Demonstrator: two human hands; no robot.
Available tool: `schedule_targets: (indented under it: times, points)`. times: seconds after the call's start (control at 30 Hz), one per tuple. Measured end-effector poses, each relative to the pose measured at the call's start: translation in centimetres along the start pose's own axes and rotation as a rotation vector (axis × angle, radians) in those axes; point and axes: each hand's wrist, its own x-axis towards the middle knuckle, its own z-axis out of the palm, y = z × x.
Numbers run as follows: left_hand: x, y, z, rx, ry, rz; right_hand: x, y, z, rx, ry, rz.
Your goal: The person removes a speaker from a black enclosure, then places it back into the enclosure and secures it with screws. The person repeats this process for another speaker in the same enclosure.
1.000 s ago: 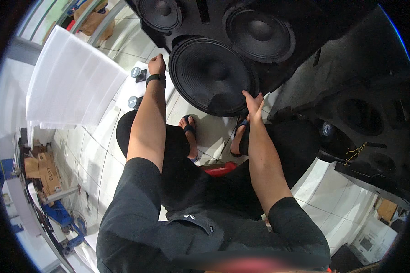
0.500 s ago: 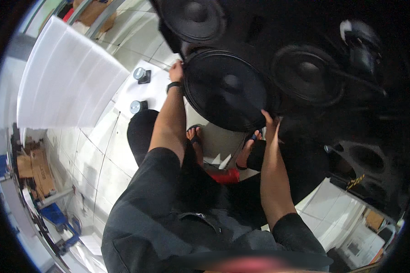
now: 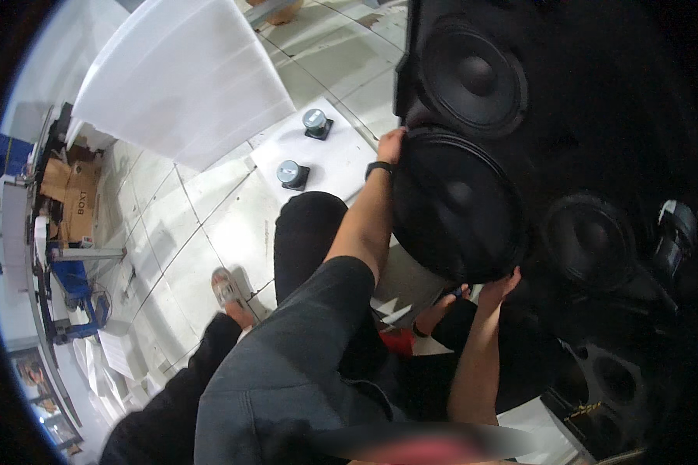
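A large round black speaker woofer (image 3: 459, 208) is tilted against the front of a black speaker cabinet (image 3: 547, 147). At its upper left rim, my left hand (image 3: 392, 146) is closed on the edge, below a dark wristband. My right hand (image 3: 500, 291) grips the lower right rim, its thumb along the edge. How far the woofer sits in the cabinet's opening is too dark to tell. Two smaller cones, an upper speaker (image 3: 475, 74) and a right-hand speaker (image 3: 589, 240), are set in the same cabinet.
Two small round silver-topped parts (image 3: 315, 122) rest on a white foam sheet (image 3: 337, 155) left of my hands. Behind stands a bigger white foam sheet (image 3: 186, 74). Someone else's shoe (image 3: 226, 288) is on the tiles at left. Cardboard boxes (image 3: 77, 201) lie farther left.
My view has turned, so the cabinet and woofer appear farther right and lower. Both hands keep their hold on the rim. Another person's leg has come into view at left.
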Motion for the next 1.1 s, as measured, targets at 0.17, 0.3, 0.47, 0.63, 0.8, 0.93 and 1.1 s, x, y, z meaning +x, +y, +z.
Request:
schedule_targets:
  times: [0.17, 0.3, 0.47, 0.63, 0.8, 0.93, 1.1]
  points:
    - [0.8, -0.7, 0.4, 0.749, -0.209, 0.341, 0.1, 0.2, 0.8, -0.347, 0.347, -0.108]
    - [-0.5, 0.9, 1.4, 0.264, -0.043, -0.046, 0.1, -0.7, 2.6, -0.312, 0.434, -0.063]
    - [-1.6, 2.0, 1.4, 0.12, -0.012, -0.091, 0.2, -0.6, 3.4, -0.356, 0.495, -0.078]
    - [-0.8, 0.7, 1.2, 0.087, -0.033, -0.039, 0.2, -0.4, 3.1, -0.373, 0.539, -0.081]
    - [0.0, -0.6, 1.5, 0.0, -0.052, -0.09, 0.3, -0.3, 3.2, -0.363, 0.561, -0.081]
    - [0.0, -0.7, 1.0, -0.095, -0.142, -0.025, 0.4, -0.6, 3.0, -0.367, 0.584, -0.089]
    - [-0.3, -0.2, 1.0, -0.108, -0.125, -0.004, 0.5, -0.7, 2.7, -0.296, 0.615, -0.04]
